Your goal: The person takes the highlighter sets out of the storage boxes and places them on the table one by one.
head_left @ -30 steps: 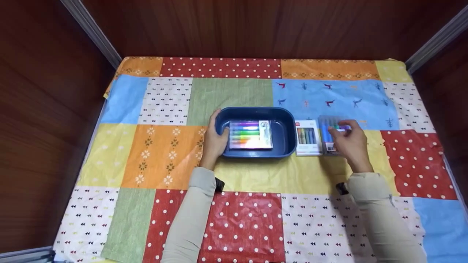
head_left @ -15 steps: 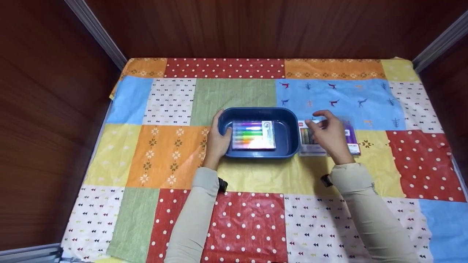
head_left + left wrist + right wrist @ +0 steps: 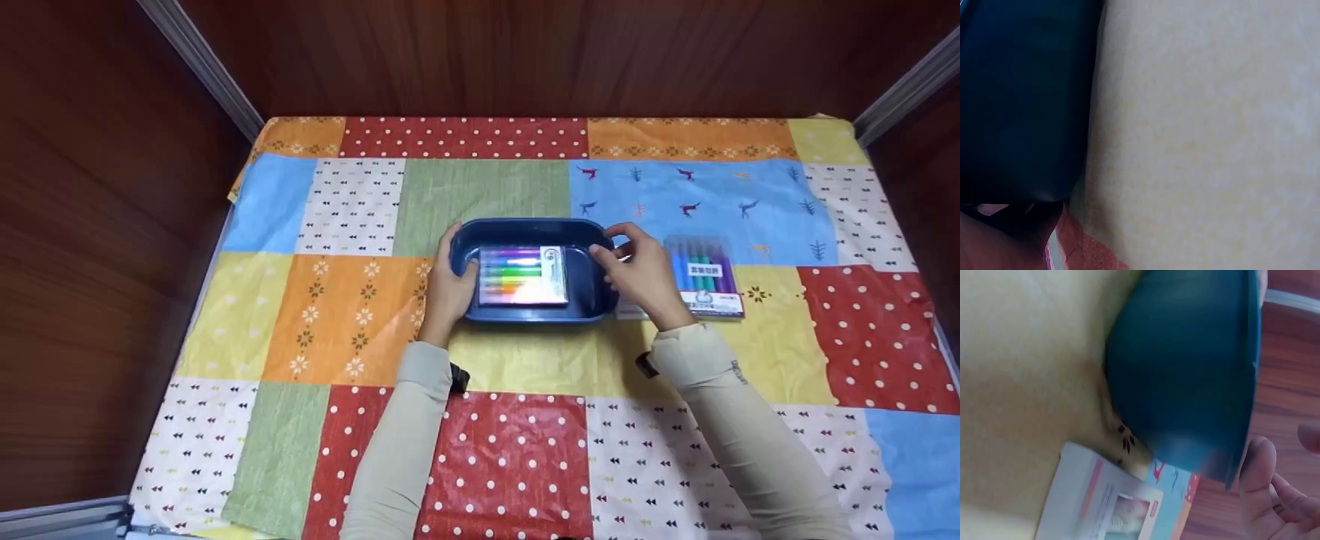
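Observation:
A dark blue plastic tub [image 3: 536, 319] stands mid-table. Inside it, toward the left, lies a clear pack of colored pens [image 3: 517, 277]. My left hand [image 3: 450, 289] grips the tub's left end, thumb over the rim and fingers outside; the left wrist view has part of that hand below the tub's dark wall [image 3: 1022, 101]. At the opposite end, my right hand [image 3: 637, 270] has its thumb and fingers parted right at the rim. In the right wrist view, the thumb [image 3: 1258, 464] is close beside the rim, with nothing pinched.
Under my right hand, mostly hidden in the head view, is a white box [image 3: 1081, 486] with a window. Right of it lies a clear case of markers [image 3: 701, 274]. A patchwork cloth [image 3: 510, 457] covers the table; brown wood panels [image 3: 480, 60] enclose it.
My right hand has let go of the marker case, which lies flat, and moved left over the white box to the tub's right rim. My left hand keeps its grip on the tub.

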A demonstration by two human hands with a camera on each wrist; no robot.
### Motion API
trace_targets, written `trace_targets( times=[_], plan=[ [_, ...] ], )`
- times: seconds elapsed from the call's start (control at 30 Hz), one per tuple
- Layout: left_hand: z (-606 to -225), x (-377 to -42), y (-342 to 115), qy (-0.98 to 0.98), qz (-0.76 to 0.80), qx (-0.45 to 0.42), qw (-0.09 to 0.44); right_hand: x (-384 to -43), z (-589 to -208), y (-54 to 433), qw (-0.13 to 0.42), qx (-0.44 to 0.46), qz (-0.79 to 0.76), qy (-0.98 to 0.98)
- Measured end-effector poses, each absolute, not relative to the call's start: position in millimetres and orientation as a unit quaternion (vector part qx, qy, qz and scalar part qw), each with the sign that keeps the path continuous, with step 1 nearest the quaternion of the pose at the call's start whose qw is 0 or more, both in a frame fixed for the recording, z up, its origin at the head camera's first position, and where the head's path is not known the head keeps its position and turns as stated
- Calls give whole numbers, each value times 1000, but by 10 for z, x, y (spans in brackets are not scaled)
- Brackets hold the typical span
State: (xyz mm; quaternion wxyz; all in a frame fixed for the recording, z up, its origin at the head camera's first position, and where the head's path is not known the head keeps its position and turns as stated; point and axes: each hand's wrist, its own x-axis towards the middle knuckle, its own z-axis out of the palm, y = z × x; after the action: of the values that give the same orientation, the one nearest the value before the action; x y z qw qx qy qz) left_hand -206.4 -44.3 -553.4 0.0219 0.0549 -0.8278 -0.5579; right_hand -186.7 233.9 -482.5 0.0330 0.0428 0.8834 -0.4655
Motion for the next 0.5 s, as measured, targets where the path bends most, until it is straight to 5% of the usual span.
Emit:
trace_targets(
  times=[0.5],
  plan=[
    [-5521, -2090, -426, -828, -557, 60, 15, -2031, -4862, 2140, 36, 11, -407, 913]
  ],
)
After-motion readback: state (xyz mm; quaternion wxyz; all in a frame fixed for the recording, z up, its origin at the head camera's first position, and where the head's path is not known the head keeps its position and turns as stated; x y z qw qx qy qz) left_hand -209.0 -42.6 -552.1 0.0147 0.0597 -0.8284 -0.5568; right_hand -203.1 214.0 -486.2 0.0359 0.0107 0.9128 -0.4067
